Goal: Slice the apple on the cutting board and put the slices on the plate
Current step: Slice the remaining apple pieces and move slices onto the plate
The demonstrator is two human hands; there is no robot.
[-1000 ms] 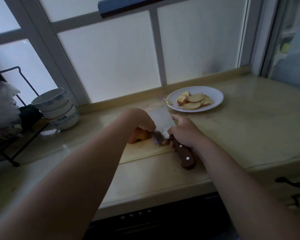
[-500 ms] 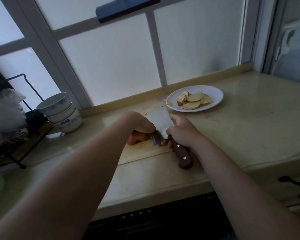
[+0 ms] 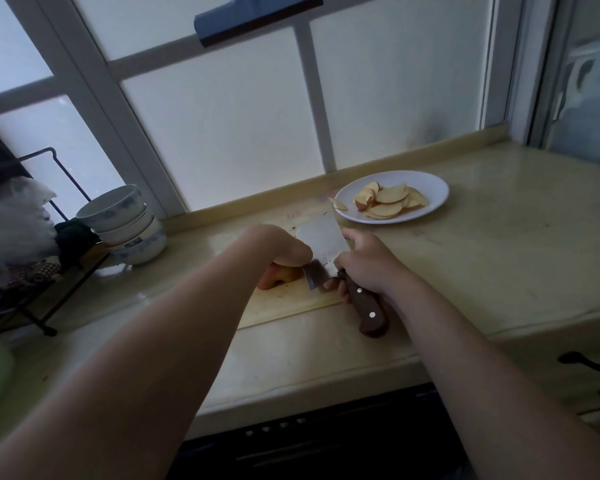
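An apple piece (image 3: pixel 284 274) lies on the pale cutting board (image 3: pixel 291 303), mostly hidden under my left hand (image 3: pixel 278 247), whose curled fingers hold it down. My right hand (image 3: pixel 364 263) grips the brown wooden handle of a cleaver (image 3: pixel 321 244). Its wide blade stands upright on the board right beside my left fingers. Behind and to the right, a white plate (image 3: pixel 433 188) holds several apple slices (image 3: pixel 388 200). One loose slice (image 3: pixel 337 204) lies just off the plate's left rim.
A stack of white bowls (image 3: pixel 125 223) sits at the left beside a black wire rack (image 3: pixel 32 237). A frosted window runs along the back of the yellowish counter (image 3: pixel 516 244). Dark drawer handles (image 3: pixel 589 363) show below the counter's right front edge.
My hands and the cleaver stay in nearly the same place over the board. The view has tilted slightly, shifting the scene a little.
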